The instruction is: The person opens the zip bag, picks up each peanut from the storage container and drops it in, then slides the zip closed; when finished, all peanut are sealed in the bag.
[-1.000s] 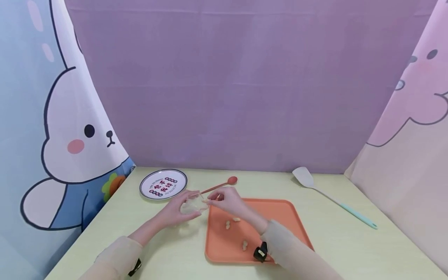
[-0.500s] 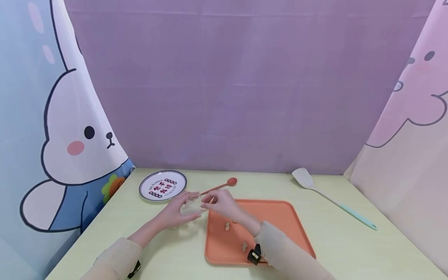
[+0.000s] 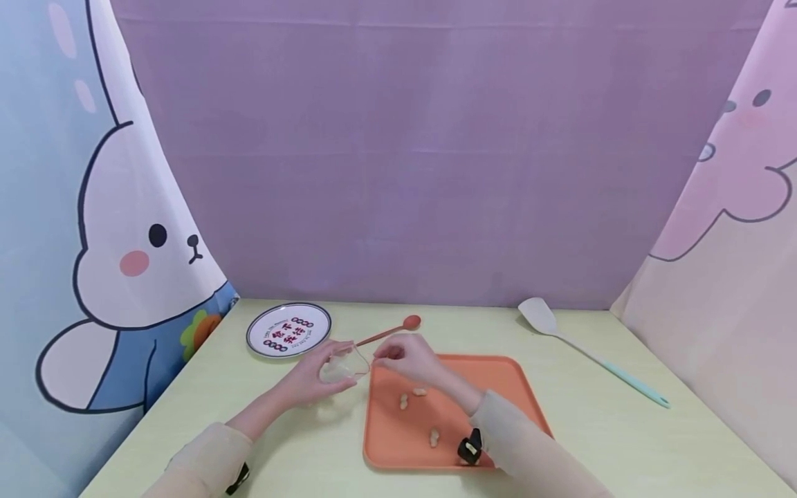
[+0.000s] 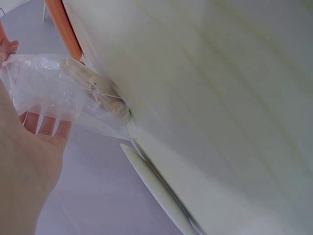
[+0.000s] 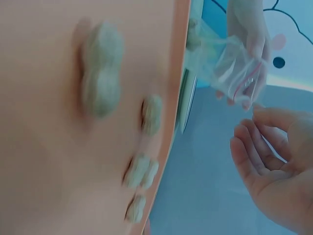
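My left hand (image 3: 314, 377) holds a clear plastic zip bag (image 3: 339, 366), its mouth turned toward the right hand. In the left wrist view, several peanuts (image 4: 98, 90) lie in the bag's lower part. Just right of the bag's mouth is my right hand (image 3: 407, 357), above the tray's far left corner. The right wrist view shows that hand (image 5: 279, 156) with loosely bent fingers and nothing visible between them. More peanuts lie on the orange tray (image 3: 479, 380), among them one peanut (image 3: 434, 437) near its front and another peanut (image 5: 102, 71) close to the right wrist camera.
A white plate (image 3: 289, 330) with red writing stands at the back left. Beyond the hands lies a red spoon (image 3: 411, 322), its handle partly behind the left hand. A spatula (image 3: 598, 360) with a light green handle lies at the right.
My right hand brought a peanut to the bag's mouth, reached into it, then drew back to the right without the peanut. The left hand and bag have stayed nearly still.
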The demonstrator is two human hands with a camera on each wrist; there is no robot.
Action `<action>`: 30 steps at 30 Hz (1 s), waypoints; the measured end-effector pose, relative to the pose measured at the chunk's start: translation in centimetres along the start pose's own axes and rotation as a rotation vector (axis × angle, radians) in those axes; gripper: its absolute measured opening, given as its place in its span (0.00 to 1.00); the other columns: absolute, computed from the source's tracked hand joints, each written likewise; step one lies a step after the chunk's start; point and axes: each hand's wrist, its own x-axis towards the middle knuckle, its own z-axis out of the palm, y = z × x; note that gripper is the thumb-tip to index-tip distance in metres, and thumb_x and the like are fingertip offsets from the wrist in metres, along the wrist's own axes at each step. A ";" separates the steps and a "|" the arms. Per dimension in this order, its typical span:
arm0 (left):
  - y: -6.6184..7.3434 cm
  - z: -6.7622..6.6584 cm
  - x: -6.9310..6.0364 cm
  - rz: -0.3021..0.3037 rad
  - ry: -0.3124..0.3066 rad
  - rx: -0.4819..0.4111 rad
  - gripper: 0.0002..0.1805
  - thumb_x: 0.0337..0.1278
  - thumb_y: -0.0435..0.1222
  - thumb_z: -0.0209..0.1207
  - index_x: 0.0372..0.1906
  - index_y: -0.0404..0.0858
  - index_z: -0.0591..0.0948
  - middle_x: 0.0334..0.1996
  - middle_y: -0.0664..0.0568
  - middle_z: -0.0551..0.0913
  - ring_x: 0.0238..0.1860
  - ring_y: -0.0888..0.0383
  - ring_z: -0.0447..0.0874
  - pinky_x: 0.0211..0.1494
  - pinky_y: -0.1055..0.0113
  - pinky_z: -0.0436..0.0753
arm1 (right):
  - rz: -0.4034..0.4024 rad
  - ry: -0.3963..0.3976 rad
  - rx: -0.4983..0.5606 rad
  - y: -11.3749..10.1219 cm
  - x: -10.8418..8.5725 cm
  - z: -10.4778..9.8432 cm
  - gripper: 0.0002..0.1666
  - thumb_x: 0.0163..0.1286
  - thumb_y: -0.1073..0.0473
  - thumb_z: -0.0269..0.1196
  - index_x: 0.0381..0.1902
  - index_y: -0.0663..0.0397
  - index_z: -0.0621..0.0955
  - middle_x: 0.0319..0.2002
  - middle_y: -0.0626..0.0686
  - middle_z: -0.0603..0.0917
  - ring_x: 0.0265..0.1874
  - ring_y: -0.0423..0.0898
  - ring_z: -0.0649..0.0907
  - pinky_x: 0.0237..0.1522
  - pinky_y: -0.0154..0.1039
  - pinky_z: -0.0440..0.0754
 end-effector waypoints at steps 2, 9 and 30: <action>0.0 0.0 0.0 0.002 -0.001 -0.001 0.35 0.48 0.47 0.68 0.62 0.40 0.72 0.53 0.50 0.79 0.54 0.54 0.77 0.52 0.52 0.80 | -0.005 0.001 0.009 0.3 -0.2 -0.6 0.06 0.62 0.62 0.65 0.37 0.55 0.85 0.31 0.51 0.86 0.28 0.44 0.83 0.29 0.30 0.80; 0.1 -0.1 0.0 -0.007 -0.011 0.003 0.36 0.48 0.47 0.67 0.63 0.39 0.71 0.53 0.46 0.79 0.54 0.53 0.77 0.52 0.51 0.79 | 0.003 0.023 -0.062 2.1 -0.8 -2.3 0.06 0.62 0.61 0.64 0.38 0.54 0.84 0.32 0.51 0.86 0.30 0.40 0.82 0.33 0.30 0.80; -0.1 0.0 -0.1 -0.005 -0.004 0.009 0.35 0.48 0.46 0.68 0.62 0.39 0.71 0.52 0.46 0.79 0.53 0.53 0.77 0.52 0.54 0.80 | 0.089 -0.056 -0.089 7.8 -2.7 -4.3 0.09 0.63 0.62 0.63 0.39 0.62 0.83 0.33 0.52 0.86 0.30 0.40 0.81 0.33 0.29 0.79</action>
